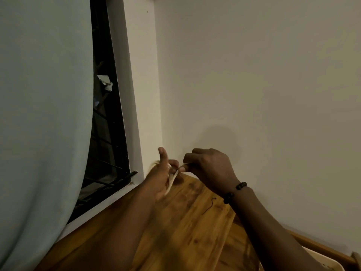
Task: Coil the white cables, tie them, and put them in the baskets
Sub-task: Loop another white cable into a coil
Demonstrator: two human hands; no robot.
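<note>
While over wooden table [187, 222] | left hand [161, 178], right hand [210, 169] both grip white cable [173, 178]

We see a wooden table [187, 231] against a pale wall [254, 75]. On it lies a small dark thread [210, 205]. To the left hangs a curtain [43, 114], beside a dark barred window [106, 133].

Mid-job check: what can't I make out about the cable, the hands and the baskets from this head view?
- Thin white cable: its coil is mostly hidden behind the left hand; loop count and any tie unreadable.
- Right hand: fingertips curl away, pinch detail blurred.
- Pale tray-like rim: cut off by the bottom edge; can't confirm it's a basket.
- Small dark curl on the wooden tabletop: too small to identify.
</note>
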